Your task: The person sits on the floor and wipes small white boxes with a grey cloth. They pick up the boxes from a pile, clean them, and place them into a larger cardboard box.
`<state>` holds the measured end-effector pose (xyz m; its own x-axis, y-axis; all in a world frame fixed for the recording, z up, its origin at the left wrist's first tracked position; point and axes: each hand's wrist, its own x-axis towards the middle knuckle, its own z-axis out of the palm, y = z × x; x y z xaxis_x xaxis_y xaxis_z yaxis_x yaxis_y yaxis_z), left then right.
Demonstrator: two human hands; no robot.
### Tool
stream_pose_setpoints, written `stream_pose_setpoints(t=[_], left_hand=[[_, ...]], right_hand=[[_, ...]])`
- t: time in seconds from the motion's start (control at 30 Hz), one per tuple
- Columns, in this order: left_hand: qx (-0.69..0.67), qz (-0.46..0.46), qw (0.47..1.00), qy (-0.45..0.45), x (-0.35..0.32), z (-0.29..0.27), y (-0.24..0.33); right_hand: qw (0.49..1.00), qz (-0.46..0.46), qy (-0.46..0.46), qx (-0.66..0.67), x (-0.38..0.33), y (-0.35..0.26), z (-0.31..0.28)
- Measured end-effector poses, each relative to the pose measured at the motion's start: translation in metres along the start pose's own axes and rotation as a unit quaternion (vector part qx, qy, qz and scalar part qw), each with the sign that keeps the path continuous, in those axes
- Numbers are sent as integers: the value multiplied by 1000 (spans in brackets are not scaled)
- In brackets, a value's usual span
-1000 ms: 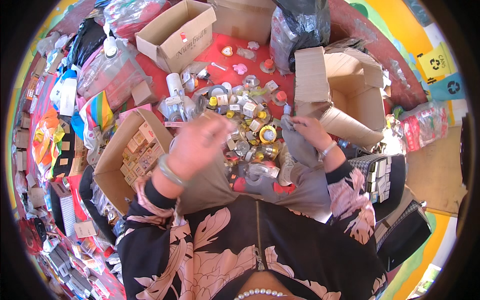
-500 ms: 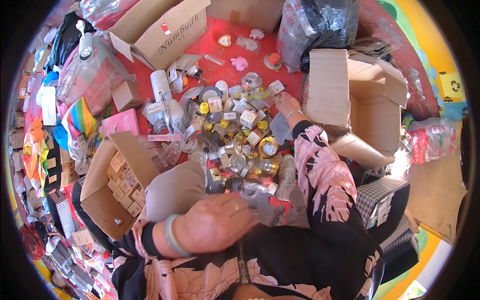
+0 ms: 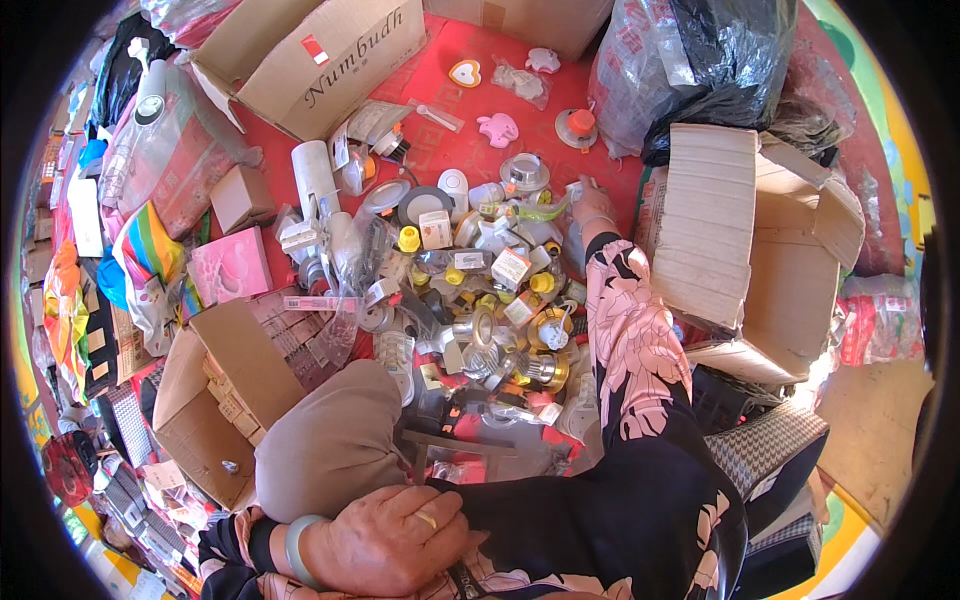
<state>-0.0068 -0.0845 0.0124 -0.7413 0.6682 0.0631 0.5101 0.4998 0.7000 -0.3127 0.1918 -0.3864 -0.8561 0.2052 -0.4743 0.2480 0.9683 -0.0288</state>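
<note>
A mixed heap of small goods lies in front of me, with boxed pieces, glass and metal lamp-like parts and yellow caps (image 3: 409,239) among them. At the heap's far right edge is my right hand (image 3: 594,204). Its fingers are closed at a small white box (image 3: 574,190), partly hidden by them. My left hand (image 3: 395,542) rests low at my lap beside my bent knee (image 3: 330,440), its fingers curled in. Nothing shows in the left hand, though its palm is hidden.
An open carton (image 3: 790,260) stands right of my arm; another (image 3: 340,65) is at the far left. Left of my knee, a smaller carton (image 3: 180,420) holds little boxes. A pink heart-shaped piece (image 3: 498,129) and an orange-and-white round piece (image 3: 577,128) lie on the red sheet.
My left hand has dropped back from above my lap to beside my knee. The right hand stays at the heap's far right edge. The whole view has shifted a little.
</note>
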Motion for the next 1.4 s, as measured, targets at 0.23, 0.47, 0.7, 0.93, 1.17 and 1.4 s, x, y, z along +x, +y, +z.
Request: stream_pose_setpoints(t=[0.23,0.47,0.7,0.93,1.17,1.4], left_hand=[[29,-14,998,63,-10,20,22],[-35,-87,959,269,-20,28,32],[-529,-27,826,195,-45,52,68],[-711,-34,691,128,-74,103,116],[-889,21,446,105,-104,125,108],[-881,-72,443,147,-85,122,163]], right_hand=[[887,-31,164,431,-94,0,-33],[789,-270,-168,526,-352,-16,-180],[696,-360,-143,604,-536,51,-211],[683,-311,-131,648,-608,94,-189],[506,-213,-2,835,-613,134,-215],[783,-522,291,172,-650,72,-185]])
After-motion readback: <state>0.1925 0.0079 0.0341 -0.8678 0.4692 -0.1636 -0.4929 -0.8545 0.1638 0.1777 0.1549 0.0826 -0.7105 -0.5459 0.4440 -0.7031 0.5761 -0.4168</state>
